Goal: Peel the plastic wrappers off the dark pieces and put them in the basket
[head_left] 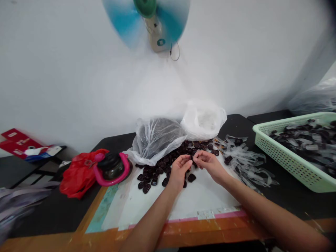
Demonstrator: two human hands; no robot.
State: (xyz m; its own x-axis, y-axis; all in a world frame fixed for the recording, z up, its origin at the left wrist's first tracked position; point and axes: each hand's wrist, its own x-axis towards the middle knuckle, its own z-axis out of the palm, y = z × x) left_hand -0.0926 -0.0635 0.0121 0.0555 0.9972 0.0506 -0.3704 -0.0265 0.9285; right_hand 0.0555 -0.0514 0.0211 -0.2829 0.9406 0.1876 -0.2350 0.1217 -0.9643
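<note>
My left hand [180, 169] is closed in a pinch, its fingertips at a small dark glossy piece [191, 158]. Close by on its right, my right hand [206, 161] pinches thumb and forefinger together; what lies between them is too small to make out. Both hands hover over a heap of dark, shiny, rounded-square pieces [164, 164] spread across a white sheet [147, 206]. One loose dark piece [191, 177] lies just below the fingers. To the right of the heap is a bunch of translucent whitish strips [249, 161], with several dark pieces among them.
Behind the heap sit a clear plastic bag [157, 138] and a white bag [203, 120]. A pale green basket [291, 154] of dark pieces and strips stands right. A pink-handled dark round object [111, 168] and red bag [78, 175] lie left. A fan [156, 28] spins above.
</note>
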